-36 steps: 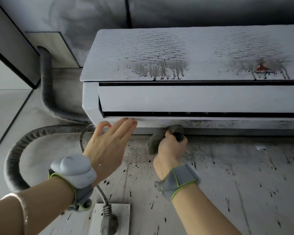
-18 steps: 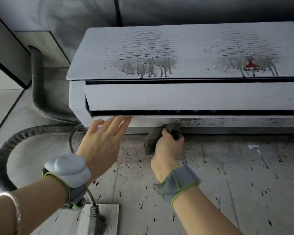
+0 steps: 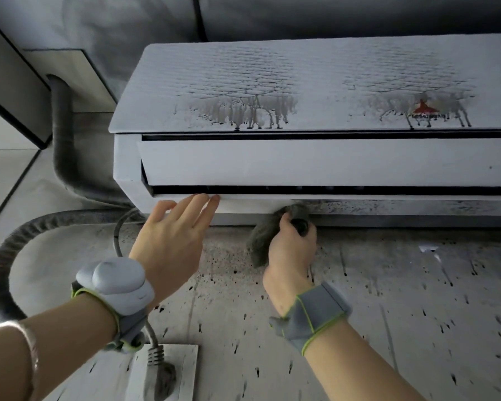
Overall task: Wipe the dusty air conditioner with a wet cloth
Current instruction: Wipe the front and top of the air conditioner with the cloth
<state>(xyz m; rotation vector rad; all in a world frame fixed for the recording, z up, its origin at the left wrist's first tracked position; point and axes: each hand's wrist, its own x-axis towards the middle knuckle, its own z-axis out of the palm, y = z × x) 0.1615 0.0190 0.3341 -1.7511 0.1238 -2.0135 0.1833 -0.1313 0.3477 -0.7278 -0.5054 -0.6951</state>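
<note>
Low down, right hand [image 3: 291, 250] around cloth [image 3: 261, 230]

The air conditioner [image 3: 315, 91] runs off the right edge, the right hand [image 3: 291, 250] covers most of the cloth [image 3: 261, 233], and the red logo [image 3: 425, 111] is illegible.

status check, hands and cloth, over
Left hand open, fingertips at air conditioner lower edge. Right hand grips cloth against underside. Nothing blocking.
</note>
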